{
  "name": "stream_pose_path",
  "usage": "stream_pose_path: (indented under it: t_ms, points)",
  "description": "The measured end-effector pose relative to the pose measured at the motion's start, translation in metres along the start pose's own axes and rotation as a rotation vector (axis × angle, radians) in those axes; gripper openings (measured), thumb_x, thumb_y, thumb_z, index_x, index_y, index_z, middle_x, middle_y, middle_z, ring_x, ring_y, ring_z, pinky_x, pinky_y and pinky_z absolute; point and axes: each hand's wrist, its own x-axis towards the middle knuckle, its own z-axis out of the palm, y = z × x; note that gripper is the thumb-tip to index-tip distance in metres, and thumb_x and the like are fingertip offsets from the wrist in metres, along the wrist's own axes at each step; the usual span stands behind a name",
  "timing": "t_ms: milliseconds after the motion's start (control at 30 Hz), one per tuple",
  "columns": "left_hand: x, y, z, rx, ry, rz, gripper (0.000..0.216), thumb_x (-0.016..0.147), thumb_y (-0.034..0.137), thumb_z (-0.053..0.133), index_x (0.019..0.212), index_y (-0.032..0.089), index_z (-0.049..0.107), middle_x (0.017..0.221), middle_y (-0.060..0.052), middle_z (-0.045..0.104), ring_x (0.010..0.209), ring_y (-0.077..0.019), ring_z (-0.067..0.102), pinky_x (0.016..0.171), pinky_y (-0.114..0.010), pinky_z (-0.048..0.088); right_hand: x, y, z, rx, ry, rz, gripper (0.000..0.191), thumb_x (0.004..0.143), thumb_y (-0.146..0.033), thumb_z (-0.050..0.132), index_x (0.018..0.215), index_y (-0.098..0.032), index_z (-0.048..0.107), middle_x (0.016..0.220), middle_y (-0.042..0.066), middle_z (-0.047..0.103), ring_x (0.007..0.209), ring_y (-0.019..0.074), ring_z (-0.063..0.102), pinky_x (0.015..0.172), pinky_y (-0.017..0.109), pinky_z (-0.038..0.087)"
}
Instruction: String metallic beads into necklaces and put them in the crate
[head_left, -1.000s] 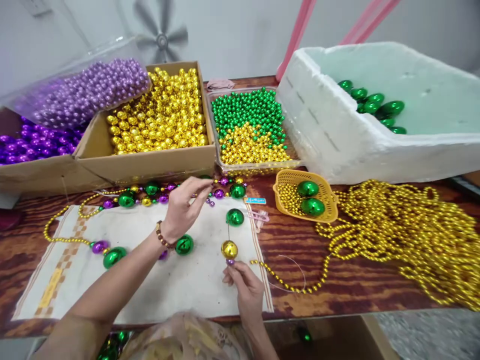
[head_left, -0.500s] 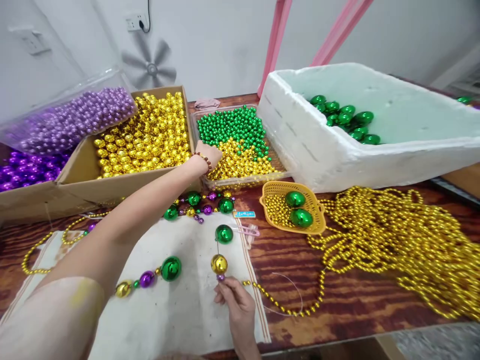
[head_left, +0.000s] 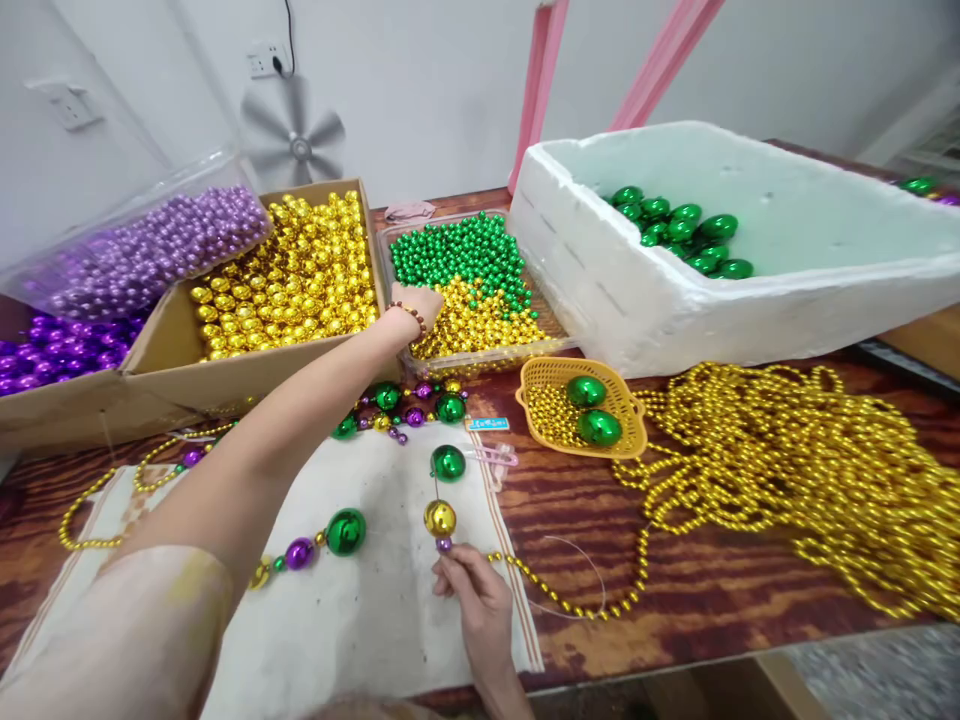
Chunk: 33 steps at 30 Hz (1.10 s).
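Observation:
My left hand [head_left: 417,305] reaches across to a clear tray [head_left: 555,345] of small beads. Its fingers are curled down at the gold beads [head_left: 480,320], beside the green beads [head_left: 457,252]; the fingertips are hidden. Low over the white cloth, my right hand [head_left: 480,600] pinches a small purple bead [head_left: 443,545]. Just above that sits a large gold bead [head_left: 440,518], and a thin string runs from it to a large green bead [head_left: 448,463]. On the cloth [head_left: 390,620] lies a strung row with a green ball [head_left: 346,531] and a purple bead [head_left: 299,553].
Left of the tray stands a cardboard box [head_left: 247,358] of gold beads, with a bag of purple beads [head_left: 172,235] leaning on it. A white foam box [head_left: 615,310] holds green balls. Nearer are a yellow basket [head_left: 532,420] and heaped gold bead strands [head_left: 810,460].
The view has shifted slightly. My left hand stays at the gold beads in the tray with little movement, and my right hand keeps its pinch on the small purple bead.

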Motion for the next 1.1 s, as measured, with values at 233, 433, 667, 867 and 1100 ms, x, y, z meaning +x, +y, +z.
stream_pose_path:
  t_ms: [233, 433, 667, 867, 1100]
  points:
    - [-0.091, -0.019, -0.001, -1.025, 0.191, 0.311, 0.013, 0.077, 0.013, 0.067, 0.090, 0.013, 0.069, 0.080, -0.007, 0.068, 0.079, -0.0177, 0.064, 0.077, -0.032, 0.049, 0.000, -0.011, 0.004, -0.017, -0.031, -0.059, 0.015, 0.090, -0.028, 0.062, 0.084, -0.017, 0.070, 0.067, 0.001, 0.065, 0.055, 0.0119, 0.062, 0.054, 0.021, 0.051]
    - [-0.204, -0.028, 0.080, -2.103, -0.168, -0.092, 0.025, 0.080, 0.031, 0.075, 0.098, 0.014, 0.071, 0.084, -0.007, 0.070, 0.074, -0.0143, 0.068, 0.078, -0.031, 0.055, -0.001, -0.018, 0.007, -0.063, -0.104, -0.115, 0.013, 0.091, -0.025, 0.060, 0.089, -0.018, 0.071, 0.068, 0.001, 0.065, 0.055, 0.0114, 0.062, 0.053, 0.020, 0.051]
    - [-0.242, -0.025, 0.103, -2.404, -0.051, -0.223, 0.024, 0.078, 0.024, 0.078, 0.100, 0.014, 0.073, 0.088, -0.007, 0.071, 0.083, -0.0172, 0.071, 0.088, -0.035, 0.056, -0.010, -0.027, 0.011, -0.147, -0.191, -0.219, 0.014, 0.093, -0.016, 0.057, 0.094, -0.021, 0.070, 0.069, -0.002, 0.063, 0.054, 0.0096, 0.061, 0.055, 0.021, 0.048]
    - [-0.245, -0.029, 0.098, -2.436, -0.012, -0.205, 0.021, 0.079, 0.019, 0.077, 0.099, 0.014, 0.073, 0.080, -0.005, 0.071, 0.082, -0.0160, 0.071, 0.094, -0.039, 0.055, -0.011, -0.038, 0.020, -0.156, -0.190, -0.251, 0.016, 0.092, -0.013, 0.058, 0.093, -0.022, 0.070, 0.069, -0.002, 0.064, 0.051, 0.0089, 0.060, 0.052, 0.020, 0.048]
    - [-0.248, -0.028, 0.099, -2.442, 0.017, -0.208, 0.023, 0.078, 0.019, 0.077, 0.100, 0.014, 0.073, 0.079, -0.004, 0.072, 0.078, -0.0153, 0.071, 0.097, -0.043, 0.054, -0.013, -0.039, 0.023, -0.184, -0.153, -0.216, 0.013, 0.092, -0.017, 0.059, 0.091, -0.020, 0.071, 0.067, -0.001, 0.064, 0.051, 0.0102, 0.062, 0.052, 0.021, 0.049]
